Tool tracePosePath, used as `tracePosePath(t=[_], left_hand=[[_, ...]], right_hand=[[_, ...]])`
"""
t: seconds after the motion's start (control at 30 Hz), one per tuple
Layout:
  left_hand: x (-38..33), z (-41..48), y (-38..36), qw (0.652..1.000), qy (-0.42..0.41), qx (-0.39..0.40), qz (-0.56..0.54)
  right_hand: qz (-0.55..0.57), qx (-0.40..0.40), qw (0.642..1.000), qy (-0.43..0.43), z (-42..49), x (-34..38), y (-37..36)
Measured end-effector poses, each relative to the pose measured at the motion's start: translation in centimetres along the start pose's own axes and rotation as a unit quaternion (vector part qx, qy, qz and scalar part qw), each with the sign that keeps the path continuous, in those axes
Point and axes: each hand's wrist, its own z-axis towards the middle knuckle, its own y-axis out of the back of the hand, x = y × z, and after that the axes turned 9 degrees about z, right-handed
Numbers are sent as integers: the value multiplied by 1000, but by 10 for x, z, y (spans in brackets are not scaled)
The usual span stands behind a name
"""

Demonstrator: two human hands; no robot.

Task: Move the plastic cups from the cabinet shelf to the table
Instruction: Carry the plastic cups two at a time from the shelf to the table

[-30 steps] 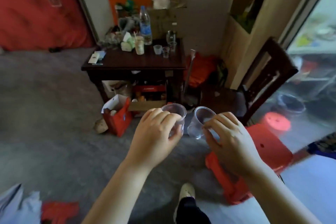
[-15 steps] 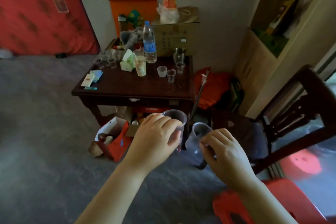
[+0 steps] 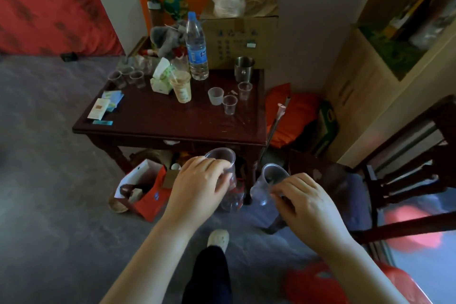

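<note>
**Two clear cups carried short of the tabletop**

Left hand (image 3: 197, 190) wrapped around a clear plastic cup (image 3: 223, 163), fingers (image 3: 222, 175) clamped on its wall, mouth up. Right hand (image 3: 306, 207) pinching a second clear plastic cup (image 3: 267, 185), tilted toward ten o'clock. Both held in the air at six o'clock of the dark wooden tabletop (image 3: 172, 118). On it at one o'clock: three small cups (image 3: 230, 104), a steel mug (image 3: 243, 69); water bottle (image 3: 196, 47) at twelve.
</note>
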Motion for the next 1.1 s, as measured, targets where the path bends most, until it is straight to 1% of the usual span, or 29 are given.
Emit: tracePosePath(t=[0.17, 0.23, 0.37, 0.47, 0.6, 0.8, 0.9, 1.0, 1.1], left_hand=[[27, 60, -41, 1000, -4, 14, -11], [44, 90, -58, 1000, -10, 13, -23], [85, 154, -79, 999, -9, 12, -47], [116, 200, -93, 998, -12, 10, -56], [151, 258, -125, 998, -37, 48, -32], [181, 328, -165, 994, -62, 76, -47], [190, 352, -187, 992, -64, 92, -55], [196, 368, -207, 992, -42, 103, -63], [203, 378, -225, 989, -42, 127, -69]], right_hand=[[-28, -2, 999, -26, 45, -36, -10], [-35, 10, 999, -38, 70, -51, -15], [-57, 35, 996, -51, 138, -79, -28], [-54, 34, 997, -52, 193, -96, -41], [-42, 24, 997, -62, 250, -117, -64], [-63, 59, 991, -106, 296, -155, -95], [-83, 79, 988, -105, 312, -177, -108], [-110, 90, 985, -95, 326, -199, -118], [-96, 98, 986, -98, 334, -220, -128]])
